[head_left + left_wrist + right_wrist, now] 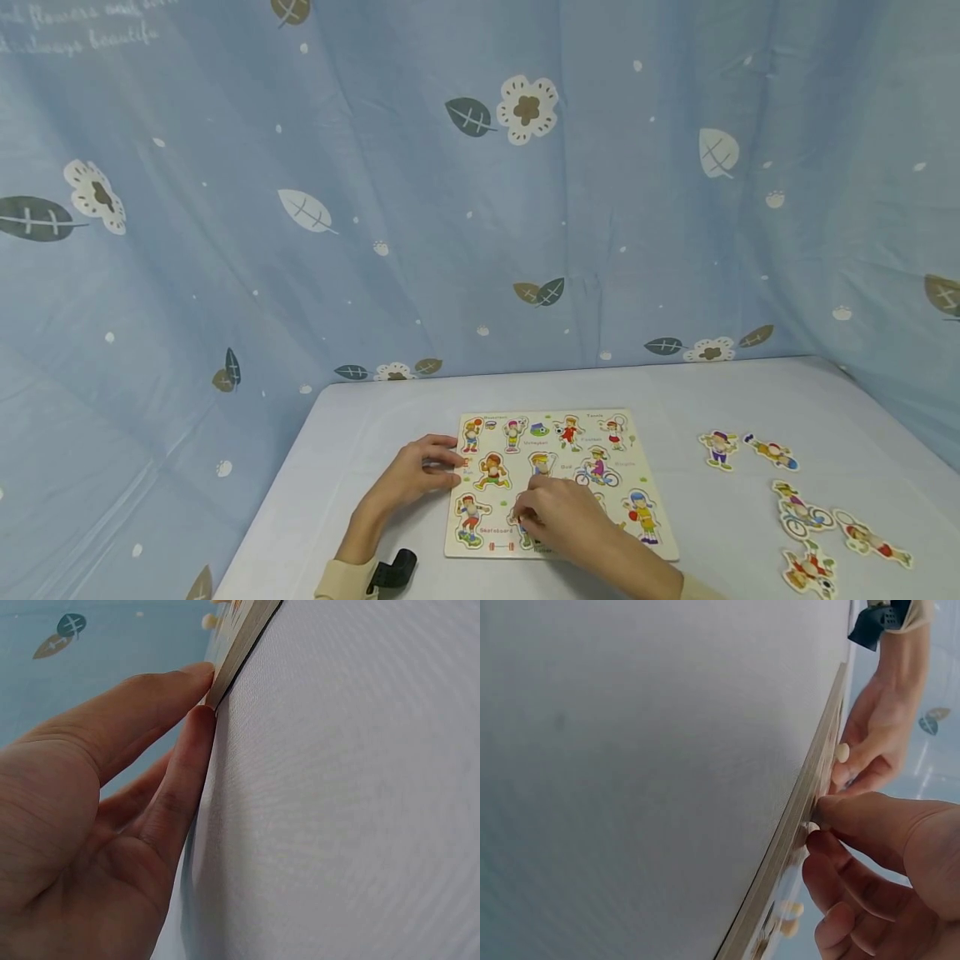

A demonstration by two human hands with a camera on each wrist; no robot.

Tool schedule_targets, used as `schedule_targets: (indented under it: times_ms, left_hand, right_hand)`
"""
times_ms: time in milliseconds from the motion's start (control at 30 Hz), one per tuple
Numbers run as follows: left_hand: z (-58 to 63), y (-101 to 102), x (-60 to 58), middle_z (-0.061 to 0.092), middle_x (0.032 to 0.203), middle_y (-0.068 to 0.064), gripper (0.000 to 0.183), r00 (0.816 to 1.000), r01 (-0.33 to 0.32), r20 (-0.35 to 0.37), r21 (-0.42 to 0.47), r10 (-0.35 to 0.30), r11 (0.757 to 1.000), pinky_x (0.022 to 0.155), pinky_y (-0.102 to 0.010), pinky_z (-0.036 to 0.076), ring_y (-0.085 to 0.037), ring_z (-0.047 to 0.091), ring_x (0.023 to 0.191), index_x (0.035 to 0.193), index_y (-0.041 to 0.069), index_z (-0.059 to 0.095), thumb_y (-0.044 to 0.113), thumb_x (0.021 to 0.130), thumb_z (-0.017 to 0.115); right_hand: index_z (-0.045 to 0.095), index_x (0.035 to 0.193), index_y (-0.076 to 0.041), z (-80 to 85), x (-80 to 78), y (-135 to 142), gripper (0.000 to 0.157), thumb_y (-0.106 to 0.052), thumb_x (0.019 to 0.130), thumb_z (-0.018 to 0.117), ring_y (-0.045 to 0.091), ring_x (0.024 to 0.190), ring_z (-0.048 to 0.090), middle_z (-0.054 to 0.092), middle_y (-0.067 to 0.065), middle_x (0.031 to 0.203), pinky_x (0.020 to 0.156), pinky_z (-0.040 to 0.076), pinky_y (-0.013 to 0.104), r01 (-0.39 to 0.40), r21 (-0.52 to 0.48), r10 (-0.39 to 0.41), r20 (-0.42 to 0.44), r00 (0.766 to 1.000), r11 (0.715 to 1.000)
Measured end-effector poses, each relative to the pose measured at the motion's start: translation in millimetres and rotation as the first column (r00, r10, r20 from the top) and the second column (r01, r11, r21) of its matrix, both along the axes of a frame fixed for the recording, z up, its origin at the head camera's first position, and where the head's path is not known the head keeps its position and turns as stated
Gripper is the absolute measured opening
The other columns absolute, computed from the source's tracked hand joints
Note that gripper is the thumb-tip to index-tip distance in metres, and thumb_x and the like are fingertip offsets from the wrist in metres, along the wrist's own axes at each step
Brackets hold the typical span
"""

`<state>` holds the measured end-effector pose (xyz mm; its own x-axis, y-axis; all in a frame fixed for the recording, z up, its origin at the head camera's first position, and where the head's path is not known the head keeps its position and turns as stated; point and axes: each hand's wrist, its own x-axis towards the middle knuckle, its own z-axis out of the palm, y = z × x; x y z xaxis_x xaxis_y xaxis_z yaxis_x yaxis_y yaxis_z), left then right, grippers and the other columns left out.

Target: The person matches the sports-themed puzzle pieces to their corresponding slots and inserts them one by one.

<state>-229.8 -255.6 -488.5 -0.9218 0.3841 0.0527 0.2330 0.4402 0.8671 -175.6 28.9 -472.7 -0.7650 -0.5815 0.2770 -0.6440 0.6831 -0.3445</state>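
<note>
A wooden peg puzzle board (517, 477) with sports figures and printed words lies flat on the table. My left hand (416, 472) is at the board's left side; in the left wrist view its fairly straight fingertips (199, 712) touch the board's edge. Over the bottom row, my right hand (566, 517) pinches a puzzle piece by its small knob, with thumb and index finger. That piece (525, 537) is mostly hidden under the hand, and I cannot tell whether it sits fully in its recess. Pale round knobs (790, 927) stick up from other pieces on the board.
Several loose pieces lie right of the board, among them a baseball figure (720, 450), a cyclist (801, 510) and a racket player (872, 540). White cloth covers the table (390, 417). A blue patterned curtain (420, 208) hangs behind. A black device (396, 571) is at the left wrist.
</note>
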Motion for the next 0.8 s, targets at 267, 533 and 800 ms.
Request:
schedule_targets:
  times_ms: [267,533,800]
  left_hand:
    - [-1.9,-0.2,-1.5,0.053,0.138,-0.021,0.023,1.0,-0.007,0.001,0.013,0.007,1.0,0.095,-0.04,0.056,-0.038,0.054,0.126,0.103,0.003,0.074,0.009,0.082,0.078]
    - [-2.4,-1.2,-1.5,0.054,0.138,-0.019,0.023,1.0,-0.006,-0.008,-0.016,0.006,1.0,0.095,-0.037,0.057,-0.038,0.054,0.126,0.102,0.005,0.074,0.013,0.081,0.08]
    - [-3.2,-1.3,-2.6,0.055,0.136,-0.018,0.023,1.0,-0.007,-0.031,-0.047,0.005,0.999,0.093,-0.031,0.058,-0.039,0.054,0.125,0.102,0.006,0.075,0.016,0.081,0.08]
  right_hand:
    - [0.078,0.084,-0.022,1.7,1.2,1.2,0.007,-0.016,0.081,0.079,-0.006,0.062,0.044,0.063,-0.012,0.077,0.05,0.037,0.01,-0.028,-0.006,0.028,-0.023,0.999,1.0]
    - [0.078,0.092,-0.021,5.9,5.2,4.3,0.014,-0.019,0.078,0.081,-0.006,0.06,0.04,0.063,-0.012,0.081,0.05,0.036,0.011,-0.033,0.025,0.032,0.035,0.999,0.999]
    - [0.077,0.095,-0.022,6.6,7.6,6.5,0.018,-0.024,0.078,0.082,-0.005,0.06,0.038,0.061,-0.012,0.084,0.049,0.034,0.012,-0.032,0.024,0.03,0.07,0.997,0.999]
